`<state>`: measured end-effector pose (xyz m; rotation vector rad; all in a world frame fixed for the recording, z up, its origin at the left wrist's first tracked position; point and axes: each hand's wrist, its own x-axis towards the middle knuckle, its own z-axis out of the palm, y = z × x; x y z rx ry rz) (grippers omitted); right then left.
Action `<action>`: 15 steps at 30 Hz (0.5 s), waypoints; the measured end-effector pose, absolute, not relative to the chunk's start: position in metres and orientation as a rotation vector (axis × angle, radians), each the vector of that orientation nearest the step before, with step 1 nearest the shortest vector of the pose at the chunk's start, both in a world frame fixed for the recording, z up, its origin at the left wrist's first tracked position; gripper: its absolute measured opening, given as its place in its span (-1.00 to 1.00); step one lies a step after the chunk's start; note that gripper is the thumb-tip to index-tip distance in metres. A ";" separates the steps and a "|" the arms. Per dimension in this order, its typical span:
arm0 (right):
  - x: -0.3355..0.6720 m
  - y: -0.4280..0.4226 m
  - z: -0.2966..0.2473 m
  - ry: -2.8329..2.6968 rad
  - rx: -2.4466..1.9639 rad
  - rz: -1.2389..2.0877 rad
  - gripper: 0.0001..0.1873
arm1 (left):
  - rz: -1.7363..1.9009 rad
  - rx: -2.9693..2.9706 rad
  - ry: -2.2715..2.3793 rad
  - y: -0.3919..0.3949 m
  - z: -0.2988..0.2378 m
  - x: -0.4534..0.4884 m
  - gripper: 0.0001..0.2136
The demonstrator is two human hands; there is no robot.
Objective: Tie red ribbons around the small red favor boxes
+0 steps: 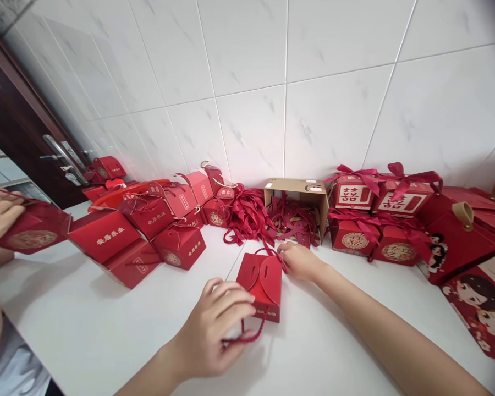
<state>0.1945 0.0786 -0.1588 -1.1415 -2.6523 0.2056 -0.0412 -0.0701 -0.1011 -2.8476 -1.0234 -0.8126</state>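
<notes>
A small red gift box [262, 286] with folded top flaps and two slots stands on the white table in front of me. My left hand [220, 324] is at its near left side, fingers loosely curved and parted from the thumb. The near dark red cord handle [259, 333] loops down by that thumb; a firm grip on it does not show. At the far right corner of the box, my right hand [299, 261] is closed, fingertips pinching the far cord handle [282, 259]. The right fingertips are partly hidden.
Red ribbons [251, 212] lie beside an open cardboard box [324, 206] of ribbon pieces. Several finished red boxes [181, 245] stand left; ribbon-tied boxes [352, 195] and larger red bags [470, 231] stand right. At far left, another person's hand [0, 214] is by a red box [35, 228].
</notes>
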 end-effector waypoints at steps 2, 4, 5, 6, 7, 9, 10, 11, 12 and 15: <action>0.196 0.078 -0.156 -2.656 -1.099 0.232 -0.80 | -0.780 -3.015 -0.984 -0.081 -0.092 -0.044 -0.75; 0.195 0.078 -0.156 -2.646 -1.051 0.262 -0.77 | -0.775 -3.148 -0.989 -0.088 -0.080 -0.045 -0.82; 0.195 0.078 -0.156 -2.638 -1.027 0.279 -0.74 | -0.802 -3.177 -0.994 -0.088 -0.072 -0.044 -0.84; 0.194 0.078 -0.157 -2.631 -1.004 0.297 -0.71 | -0.836 -3.175 -1.008 -0.086 -0.065 -0.044 -0.86; 0.193 0.078 -0.158 -2.625 -0.982 0.318 -0.68 | -0.858 -3.143 -1.049 -0.081 -0.057 -0.042 -0.86; 0.190 0.077 -0.160 -2.618 -0.943 0.366 -0.66 | -0.837 -3.025 -1.223 -0.066 -0.043 -0.037 -0.85; 0.189 0.078 -0.161 -2.613 -0.928 0.390 -0.67 | -0.785 -2.960 -1.334 -0.056 -0.037 -0.033 -0.85; 0.189 0.078 -0.162 -2.607 -0.916 0.413 -0.70 | -0.730 -2.918 -1.418 -0.045 -0.033 -0.029 -0.83; 0.188 0.077 -0.163 -2.597 -0.907 0.435 -0.73 | -0.681 -2.911 -1.466 -0.034 -0.030 -0.024 -0.82; 0.188 0.077 -0.165 -2.544 -0.892 0.493 -0.78 | -0.563 -3.006 -1.582 -0.004 -0.029 -0.010 -0.75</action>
